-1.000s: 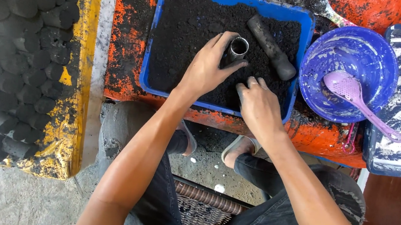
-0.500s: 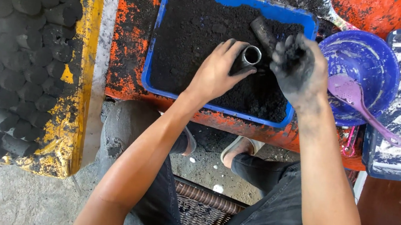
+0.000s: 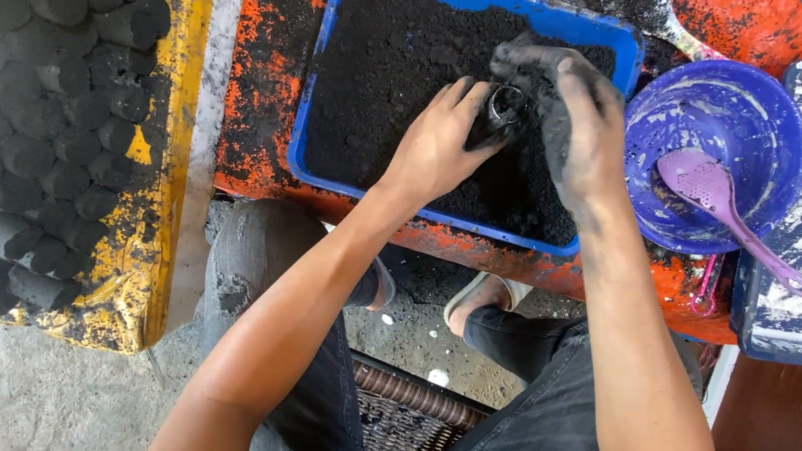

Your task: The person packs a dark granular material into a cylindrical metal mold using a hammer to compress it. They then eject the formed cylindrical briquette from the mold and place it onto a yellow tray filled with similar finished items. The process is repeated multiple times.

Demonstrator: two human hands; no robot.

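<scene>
Short metal tube (image 3: 502,109) upright in black powder, far-right part of blue tray (image 3: 313,160) on the orange counter (image 3: 263,69); left hand (image 3: 440,149) fingers wrapped round its side. Right hand (image 3: 573,124), blackened, cupped just over the mouth, fingers narrow, apparently holding powder. Best kept vertical and steady, feed centred on the opening; purple bowl (image 3: 727,102) with ladle just right.

1. Illumination: bright, even daylight; no single source is visible in the frame.
2. Shadows: soft and short. A dim zone lies under the orange table (image 3: 265,89), around the feet.
3. Glare: mild sheen on the purple bowl (image 3: 727,102) and the yellow tray rim (image 3: 170,129).
4. Dark areas: the black powder in the blue tray (image 3: 324,66) shows little texture.
5. Focus: sharp overall. The right hand (image 3: 573,124) is slightly motion-blurred.
6. Distortion: slight wide-angle bending at the edges.
</scene>
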